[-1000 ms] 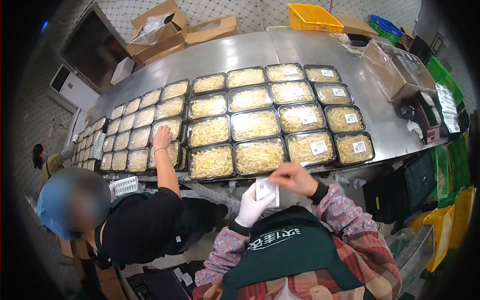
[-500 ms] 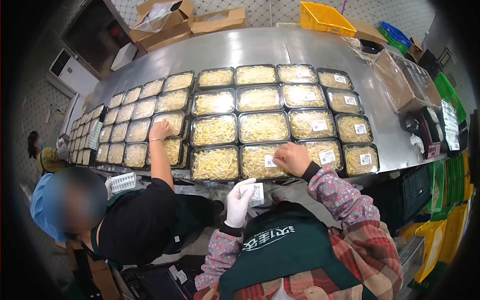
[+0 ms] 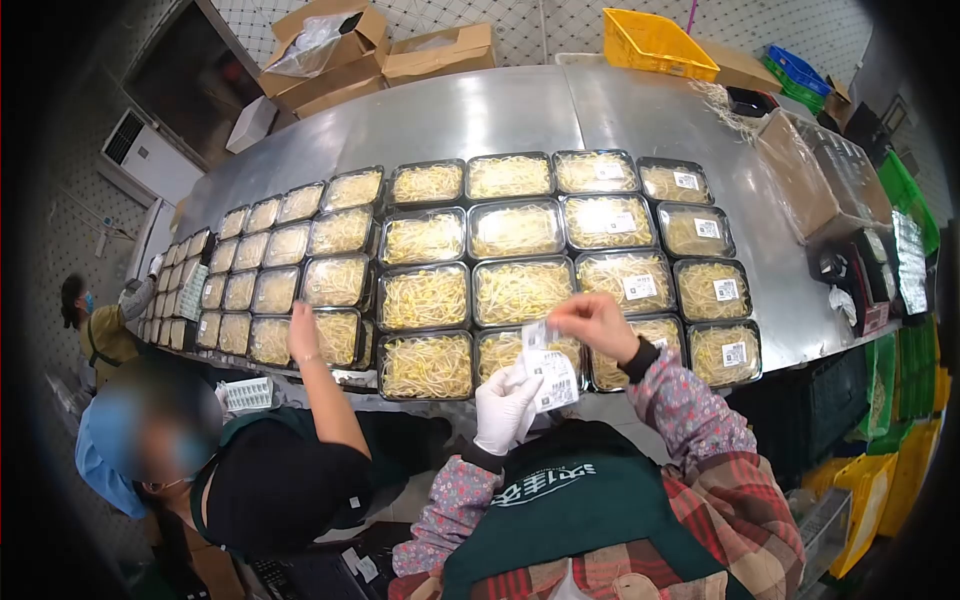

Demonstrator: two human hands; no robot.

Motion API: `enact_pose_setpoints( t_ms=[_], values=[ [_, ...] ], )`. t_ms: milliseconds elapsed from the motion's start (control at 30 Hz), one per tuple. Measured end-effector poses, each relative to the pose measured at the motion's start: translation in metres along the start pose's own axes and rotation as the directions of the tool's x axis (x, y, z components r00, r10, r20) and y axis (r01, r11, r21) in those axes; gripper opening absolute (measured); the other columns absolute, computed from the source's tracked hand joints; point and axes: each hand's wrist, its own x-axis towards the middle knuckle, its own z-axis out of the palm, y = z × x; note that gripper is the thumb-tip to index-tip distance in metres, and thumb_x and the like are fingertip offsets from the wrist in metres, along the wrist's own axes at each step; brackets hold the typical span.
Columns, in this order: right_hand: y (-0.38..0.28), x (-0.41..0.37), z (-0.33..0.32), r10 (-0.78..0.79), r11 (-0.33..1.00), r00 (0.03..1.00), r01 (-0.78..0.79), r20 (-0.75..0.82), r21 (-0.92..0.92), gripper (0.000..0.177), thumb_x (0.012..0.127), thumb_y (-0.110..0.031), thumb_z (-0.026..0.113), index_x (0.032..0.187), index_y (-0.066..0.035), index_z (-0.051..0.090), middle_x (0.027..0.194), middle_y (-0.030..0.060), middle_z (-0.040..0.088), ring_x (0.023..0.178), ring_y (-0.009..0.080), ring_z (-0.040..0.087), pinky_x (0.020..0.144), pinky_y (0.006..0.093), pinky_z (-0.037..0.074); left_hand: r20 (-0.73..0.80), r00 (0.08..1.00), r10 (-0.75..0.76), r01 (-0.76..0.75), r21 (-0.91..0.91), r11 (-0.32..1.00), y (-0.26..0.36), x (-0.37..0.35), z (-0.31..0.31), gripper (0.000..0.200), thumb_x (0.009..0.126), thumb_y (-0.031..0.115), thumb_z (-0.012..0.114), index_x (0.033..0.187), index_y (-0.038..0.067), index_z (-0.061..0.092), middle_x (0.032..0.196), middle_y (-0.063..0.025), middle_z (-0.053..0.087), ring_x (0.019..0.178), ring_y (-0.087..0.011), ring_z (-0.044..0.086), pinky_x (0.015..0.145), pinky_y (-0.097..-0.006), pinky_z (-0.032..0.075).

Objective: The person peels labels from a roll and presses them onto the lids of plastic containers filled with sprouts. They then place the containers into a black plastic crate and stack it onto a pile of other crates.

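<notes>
In a white glove, my left hand [image 3: 503, 408] grips a strip of printed white labels [image 3: 557, 388] in front of my apron. My bare right hand [image 3: 598, 328] is pinched at the strip's upper end, on a small label [image 3: 536, 336]. Both hands are over the front row of black trays filled with bean sprouts under clear lids. One front tray [image 3: 497, 350] is partly hidden behind the labels, another [image 3: 640, 335] behind my right hand. Trays in the right column, such as the front one [image 3: 722, 355], carry white labels; the front tray [image 3: 427, 366] to the left shows none.
Rows of sprout trays cover the steel table [image 3: 480, 110]. At my left, a co-worker's bare hand [image 3: 304, 335] hovers over trays; a white label sheet [image 3: 248, 394] is beside them. Another person [image 3: 100, 325] stands farther left. A wrapped carton [image 3: 815, 170] sits at right, a yellow crate [image 3: 660, 45] behind.
My right hand has lifted off the front tray and come to the labels. My left hand has moved up and right, the strip now showing more. The co-worker's hand has drawn back.
</notes>
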Motion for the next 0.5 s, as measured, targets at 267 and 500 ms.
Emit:
enact_pose_setpoints(
  t_ms=[267,500],
  values=[
    [0.036,0.082,-0.028,-0.136,0.696,0.988,0.144,0.067,-0.704,0.017,0.077,-0.016,0.069,0.083,0.0,0.069,0.072,0.0136,0.066,0.063,0.0228,0.063,0.061,0.0354,0.05,-0.015,0.983,0.185,-0.166,0.375,0.912,-0.012,0.031,-0.034,0.018,0.086,0.0,0.064,0.103,-0.005,0.062,0.103,-0.0092,0.065,0.088,-0.0134,0.063,0.08,-0.0248,0.05],
    [-0.001,0.066,-0.027,-0.171,0.599,0.985,0.133,0.036,-0.79,0.045,0.08,-0.027,0.071,0.114,0.002,0.06,0.086,0.0115,0.067,0.071,0.0209,0.062,0.063,0.0342,0.049,-0.152,0.98,0.131,-0.095,0.229,0.969,0.016,0.058,-0.018,0.017,0.091,0.009,0.06,0.105,-0.002,0.062,0.094,-0.0038,0.067,0.082,-0.0067,0.061,0.074,-0.0211,0.049]
  ],
)
